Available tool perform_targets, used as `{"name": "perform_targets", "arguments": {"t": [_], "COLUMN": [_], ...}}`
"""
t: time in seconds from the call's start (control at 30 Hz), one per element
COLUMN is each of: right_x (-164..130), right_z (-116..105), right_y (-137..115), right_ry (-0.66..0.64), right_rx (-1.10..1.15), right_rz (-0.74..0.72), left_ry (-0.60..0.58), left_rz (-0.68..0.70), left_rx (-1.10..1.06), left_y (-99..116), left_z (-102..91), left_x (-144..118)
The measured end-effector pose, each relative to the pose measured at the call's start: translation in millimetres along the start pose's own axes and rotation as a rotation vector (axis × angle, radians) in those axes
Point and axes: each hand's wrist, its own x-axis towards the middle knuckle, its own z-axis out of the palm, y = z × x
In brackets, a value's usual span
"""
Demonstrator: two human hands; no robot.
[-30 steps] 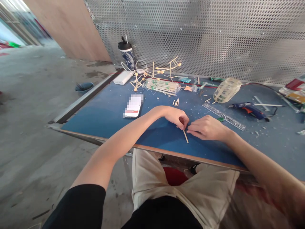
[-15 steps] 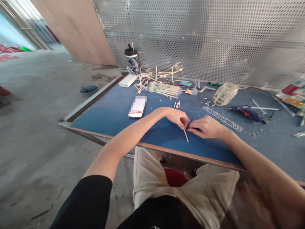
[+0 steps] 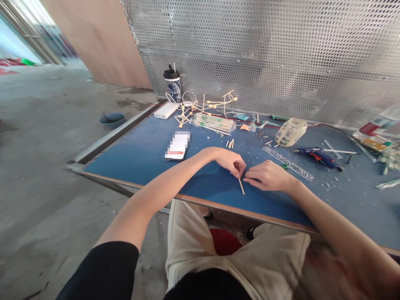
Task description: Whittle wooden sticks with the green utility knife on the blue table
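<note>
My left hand [image 3: 230, 160] pinches the upper end of a thin wooden stick [image 3: 241, 186] that lies on the blue table top [image 3: 140, 154] near its front edge. My right hand [image 3: 268, 176] rests right beside it, fingers curled toward the same end of the stick, with something dark under the fingertips that I cannot make out. Both hands almost touch each other.
A phone [image 3: 177, 146] lies left of my hands. Behind are a packet of sticks [image 3: 214, 122], a stick model [image 3: 215, 102], a cup [image 3: 173, 83], a power bank [image 3: 165, 111], a clear ruler [image 3: 289, 163], a blue glue gun [image 3: 317, 153] and a mesh dome [image 3: 290, 131]. Perforated metal wall at the back.
My hands stay together on the stick. The camera view has shifted slightly, so the table sits a little lower in the picture.
</note>
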Motion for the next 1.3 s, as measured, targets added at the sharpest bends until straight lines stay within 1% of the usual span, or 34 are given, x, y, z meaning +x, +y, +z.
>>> {"name": "perform_targets", "arguments": {"t": [0.2, 0.5, 0.67, 0.83, 1.03, 1.3], "right_x": [0.0, -1.6, -1.1, 0.1, -0.3, -2.4], "right_z": [2.1, 3.5, 2.9, 3.1, 3.1, 7.6], "right_y": [0.3, 0.7, 0.7, 1.0, -0.2, 2.1], "right_ry": [-0.022, -0.019, -0.031, -0.015, -0.034, -0.023], "right_rx": [-0.011, 0.037, 0.045, 0.052, 0.036, 0.017], "right_rz": [0.003, 0.019, 0.021, 0.009, 0.008, 0.025], "left_ry": [0.015, 0.007, -0.001, -0.019, -0.032, -0.023], "left_rz": [0.009, 0.031, 0.04, 0.038, 0.037, 0.006], "left_rx": [0.007, -0.018, -0.038, -0.081, -0.078, -0.051], "left_y": [-0.3, -2.1, 0.7, 3.1, 3.0, 6.5], "left_z": [0.4, 0.8, 0.4, 0.1, -0.1, 0.0], "left_x": [-1.0, -0.1, -0.6, -0.1, 0.4, -1.3]}}
